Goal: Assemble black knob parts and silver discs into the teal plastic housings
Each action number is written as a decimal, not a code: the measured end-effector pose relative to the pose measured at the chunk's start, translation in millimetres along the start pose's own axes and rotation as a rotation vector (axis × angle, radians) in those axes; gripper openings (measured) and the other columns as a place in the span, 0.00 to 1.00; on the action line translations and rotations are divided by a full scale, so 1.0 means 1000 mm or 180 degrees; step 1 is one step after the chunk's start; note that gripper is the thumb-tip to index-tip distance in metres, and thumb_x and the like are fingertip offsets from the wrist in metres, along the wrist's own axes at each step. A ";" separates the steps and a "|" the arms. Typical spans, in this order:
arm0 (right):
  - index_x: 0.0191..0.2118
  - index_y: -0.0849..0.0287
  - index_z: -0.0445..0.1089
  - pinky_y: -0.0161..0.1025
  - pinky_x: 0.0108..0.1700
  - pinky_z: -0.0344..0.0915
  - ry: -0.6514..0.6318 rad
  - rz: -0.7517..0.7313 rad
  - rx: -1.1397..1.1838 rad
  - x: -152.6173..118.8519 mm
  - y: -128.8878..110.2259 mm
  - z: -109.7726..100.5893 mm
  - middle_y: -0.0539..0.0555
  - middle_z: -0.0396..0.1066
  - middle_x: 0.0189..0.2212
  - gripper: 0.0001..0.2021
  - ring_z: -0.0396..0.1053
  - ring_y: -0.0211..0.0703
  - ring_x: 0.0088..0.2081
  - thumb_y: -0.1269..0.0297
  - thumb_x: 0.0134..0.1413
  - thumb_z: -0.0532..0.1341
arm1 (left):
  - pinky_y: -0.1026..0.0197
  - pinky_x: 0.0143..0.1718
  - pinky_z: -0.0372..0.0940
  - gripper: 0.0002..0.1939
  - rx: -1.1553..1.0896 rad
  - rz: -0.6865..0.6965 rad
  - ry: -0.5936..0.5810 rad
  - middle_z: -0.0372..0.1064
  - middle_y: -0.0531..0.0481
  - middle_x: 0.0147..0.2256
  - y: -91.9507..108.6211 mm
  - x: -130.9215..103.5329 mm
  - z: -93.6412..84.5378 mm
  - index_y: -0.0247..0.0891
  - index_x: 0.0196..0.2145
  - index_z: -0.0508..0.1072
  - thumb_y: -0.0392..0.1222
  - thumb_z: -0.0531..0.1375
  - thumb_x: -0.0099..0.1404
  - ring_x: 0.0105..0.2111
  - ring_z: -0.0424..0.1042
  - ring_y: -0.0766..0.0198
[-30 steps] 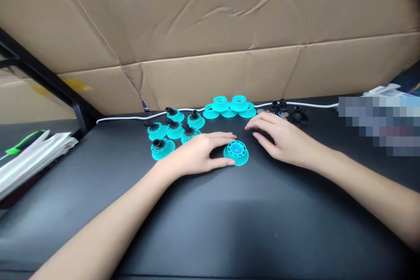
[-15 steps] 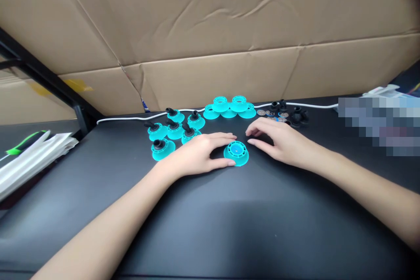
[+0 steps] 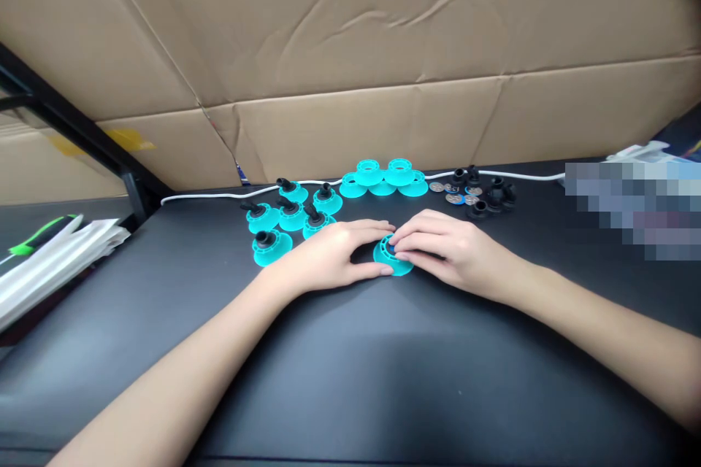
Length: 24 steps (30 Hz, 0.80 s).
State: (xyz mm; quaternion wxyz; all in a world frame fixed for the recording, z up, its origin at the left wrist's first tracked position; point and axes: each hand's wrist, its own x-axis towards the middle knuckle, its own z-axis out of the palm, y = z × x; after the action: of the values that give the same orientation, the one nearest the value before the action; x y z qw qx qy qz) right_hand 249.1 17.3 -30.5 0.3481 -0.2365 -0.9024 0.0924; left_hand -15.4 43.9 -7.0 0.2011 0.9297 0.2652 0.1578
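A turquoise flared plastic base (image 3: 388,266) with a slotted rim stands on the black table before me. My left hand (image 3: 334,252) steadies it from the left, thumb at the near side and fingers round the far side. From the right, my right hand (image 3: 446,248) reaches over the rim with its fingertips pinched together at the central opening. A bit of a small blue disc (image 3: 391,249) shows at those fingertips; the rest is covered. Left of my left hand are several similar bases (image 3: 272,249) with black fittings (image 3: 266,238) on top.
Empty turquoise bases (image 3: 382,186) are stacked at the back. Beside them lie several small discs (image 3: 454,198) and black fittings (image 3: 497,193). A white cable (image 3: 219,198) runs along the cardboard (image 3: 350,131). White packets (image 3: 66,263) and a green-black tool (image 3: 47,235) lie far left.
My right hand has moved left and down onto the base, and its fingers have closed at the centre over the blue disc. My left hand and the base have stayed nearly still.
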 end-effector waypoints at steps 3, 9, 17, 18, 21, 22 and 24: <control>0.52 0.56 0.77 0.49 0.52 0.77 -0.0090 -0.0100 -0.0106 0.000 0.001 -0.002 0.59 0.79 0.48 0.09 0.75 0.51 0.50 0.68 0.72 0.61 | 0.49 0.67 0.68 0.25 -0.0017 0.0015 0.0019 0.72 0.41 0.65 0.001 0.000 -0.001 0.40 0.62 0.75 0.50 0.67 0.72 0.64 0.73 0.48; 0.52 0.59 0.78 0.51 0.52 0.76 -0.0355 -0.0110 -0.0248 0.003 -0.004 -0.008 0.62 0.79 0.50 0.11 0.73 0.53 0.52 0.69 0.73 0.58 | 0.47 0.67 0.68 0.25 -0.0033 -0.0006 -0.0025 0.71 0.40 0.65 0.000 0.000 -0.001 0.40 0.62 0.75 0.51 0.67 0.72 0.65 0.73 0.48; 0.57 0.55 0.76 0.54 0.56 0.75 -0.0612 -0.0070 -0.0159 0.003 -0.004 -0.016 0.59 0.78 0.55 0.13 0.71 0.54 0.56 0.67 0.71 0.61 | 0.48 0.66 0.69 0.24 -0.0013 -0.0028 -0.0046 0.71 0.41 0.65 0.001 0.001 -0.002 0.40 0.62 0.75 0.50 0.67 0.72 0.64 0.73 0.49; 0.58 0.55 0.76 0.54 0.56 0.75 -0.0623 -0.0053 -0.0149 0.003 -0.004 -0.016 0.59 0.78 0.55 0.14 0.71 0.55 0.56 0.68 0.71 0.61 | 0.48 0.66 0.69 0.24 -0.0024 -0.0034 -0.0054 0.71 0.42 0.65 0.001 0.001 -0.002 0.41 0.62 0.75 0.50 0.66 0.72 0.64 0.73 0.49; 0.58 0.53 0.76 0.55 0.56 0.75 -0.0621 -0.0032 -0.0076 0.003 -0.004 -0.016 0.59 0.78 0.54 0.15 0.71 0.55 0.56 0.69 0.70 0.61 | 0.48 0.66 0.69 0.24 -0.0065 -0.0032 -0.0057 0.72 0.41 0.65 0.002 0.001 -0.003 0.42 0.62 0.75 0.50 0.66 0.72 0.64 0.73 0.49; 0.58 0.53 0.76 0.55 0.56 0.75 -0.0601 -0.0029 -0.0047 0.003 -0.003 -0.016 0.59 0.78 0.54 0.15 0.72 0.55 0.56 0.70 0.70 0.60 | 0.47 0.66 0.69 0.24 -0.0069 -0.0029 -0.0057 0.71 0.41 0.65 0.002 0.001 -0.003 0.42 0.62 0.75 0.50 0.67 0.72 0.64 0.73 0.48; 0.56 0.51 0.78 0.55 0.57 0.75 -0.0574 -0.0023 -0.0018 0.002 -0.002 -0.017 0.59 0.77 0.55 0.15 0.72 0.55 0.57 0.70 0.70 0.60 | 0.47 0.66 0.69 0.24 -0.0041 -0.0028 -0.0049 0.71 0.41 0.65 0.001 0.001 -0.002 0.42 0.62 0.75 0.51 0.67 0.72 0.64 0.73 0.48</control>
State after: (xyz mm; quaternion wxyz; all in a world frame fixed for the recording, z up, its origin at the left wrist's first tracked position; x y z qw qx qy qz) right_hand 258.6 16.3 -15.6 0.2651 -0.2250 -0.9312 0.1096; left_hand -15.3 43.8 -4.1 0.2098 0.9284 0.2667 0.1514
